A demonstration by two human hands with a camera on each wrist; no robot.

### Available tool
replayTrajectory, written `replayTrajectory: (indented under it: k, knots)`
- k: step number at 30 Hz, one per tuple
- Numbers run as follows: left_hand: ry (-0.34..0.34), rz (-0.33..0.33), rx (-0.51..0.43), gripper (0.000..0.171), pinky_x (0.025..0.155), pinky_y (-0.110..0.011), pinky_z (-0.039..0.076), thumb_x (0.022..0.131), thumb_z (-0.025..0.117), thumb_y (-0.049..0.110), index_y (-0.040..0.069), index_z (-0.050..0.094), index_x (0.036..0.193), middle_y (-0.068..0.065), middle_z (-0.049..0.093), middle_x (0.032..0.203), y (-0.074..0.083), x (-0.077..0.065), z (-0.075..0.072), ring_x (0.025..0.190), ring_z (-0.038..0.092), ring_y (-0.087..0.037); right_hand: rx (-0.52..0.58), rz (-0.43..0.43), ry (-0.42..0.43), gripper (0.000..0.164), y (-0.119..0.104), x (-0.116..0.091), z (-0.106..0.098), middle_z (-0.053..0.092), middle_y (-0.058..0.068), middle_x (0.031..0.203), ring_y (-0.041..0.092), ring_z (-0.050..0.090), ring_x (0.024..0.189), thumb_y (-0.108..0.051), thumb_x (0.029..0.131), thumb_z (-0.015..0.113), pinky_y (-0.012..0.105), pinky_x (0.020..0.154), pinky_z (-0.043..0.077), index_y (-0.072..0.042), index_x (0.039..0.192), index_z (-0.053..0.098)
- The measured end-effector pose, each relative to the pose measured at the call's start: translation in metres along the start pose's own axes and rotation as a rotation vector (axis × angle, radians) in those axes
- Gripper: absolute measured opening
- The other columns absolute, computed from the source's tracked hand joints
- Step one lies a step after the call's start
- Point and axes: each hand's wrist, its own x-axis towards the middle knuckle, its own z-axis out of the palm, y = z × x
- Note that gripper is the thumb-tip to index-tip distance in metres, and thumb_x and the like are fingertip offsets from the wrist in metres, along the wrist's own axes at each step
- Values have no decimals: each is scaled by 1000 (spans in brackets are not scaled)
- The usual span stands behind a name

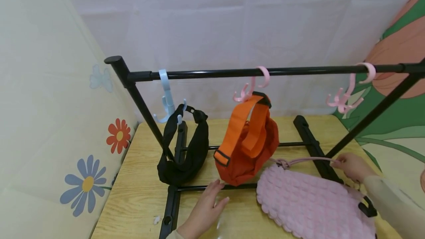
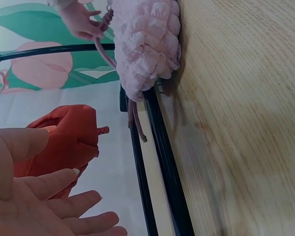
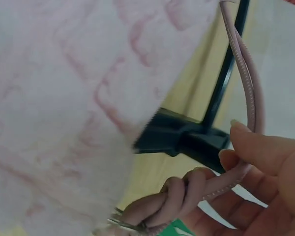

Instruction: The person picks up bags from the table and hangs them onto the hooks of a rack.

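My right hand (image 1: pixel 354 168) pinches the thin strap (image 3: pixel 249 93) of a pink puffy handbag (image 1: pixel 312 202) between thumb and fingers. The bag hangs tilted at the front right, over the rack's lower bars; its strap is knotted near the end by my hand. My left hand (image 1: pixel 206 209) has its fingers spread and holds nothing, just below an orange bag (image 1: pixel 247 146). That orange bag hangs by its strap from a pink hook (image 1: pixel 245 92) at the middle of the rail. A black bag (image 1: pixel 186 161) hangs from a light blue hook (image 1: pixel 167 99) on the left.
The black rack's top rail (image 1: pixel 212 73) spans the wooden table (image 1: pixel 132 194). Another pink hook (image 1: pixel 343 100), with nothing on it, hangs at the right of the rail. Slanted posts and floor bars frame the bags. A flowered wall (image 1: pixel 49 121) stands at left.
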Motion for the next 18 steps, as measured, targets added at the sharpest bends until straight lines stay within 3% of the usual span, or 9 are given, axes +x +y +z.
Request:
replayTrajectory:
  k: [8, 18]
  knots:
    - [-3, 48, 23, 47, 100, -63, 34, 97, 61, 29, -1, 55, 132, -25, 41, 144, 1, -1, 3, 134, 34, -46, 10, -22, 106, 28, -16, -12, 2, 45, 0, 53, 15, 43, 42, -15, 99, 53, 34, 39, 41, 12, 102, 59]
    - [-32, 79, 66, 44, 98, -47, 44, 97, 59, 34, 10, 55, 134, -8, 50, 139, 8, -1, 5, 127, 46, -27, -74, -111, 306, 28, -40, -26, -4, 60, 6, 73, 15, 47, 56, -14, 99, 57, 29, 47, 40, 12, 98, 64]
